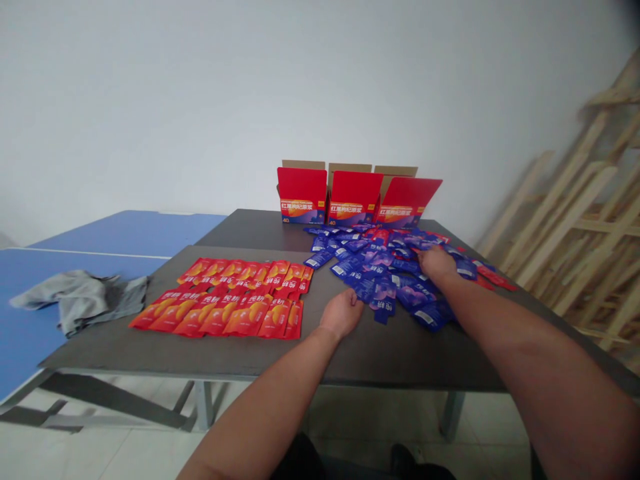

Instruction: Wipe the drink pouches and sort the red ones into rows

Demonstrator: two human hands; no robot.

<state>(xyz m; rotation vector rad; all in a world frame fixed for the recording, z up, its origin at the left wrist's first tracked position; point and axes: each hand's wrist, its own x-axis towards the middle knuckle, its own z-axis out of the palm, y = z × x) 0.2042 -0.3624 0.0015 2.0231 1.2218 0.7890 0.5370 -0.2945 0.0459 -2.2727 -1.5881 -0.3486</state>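
Blue sachet heap (373, 267): under the right hand (437, 263), long axis running crosswise.
Right fingers (424, 253): curled onto sachets, hold unclear.
Left hand (341, 315): fingers (354, 300) curled, nothing visibly held, just beside heap.

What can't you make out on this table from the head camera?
Head view:
- Print on the blue foil sachets: too small and blurred to read.
- Under the right hand: the hand hides whether it holds a sachet.
- Inside the red cardboard display boxes: their raised red front panels hide it.

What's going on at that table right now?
Right hand on loose blue sachets. Left hand beside them, nothing visibly held. Red sachets in rows leftward. Red cartons behind.
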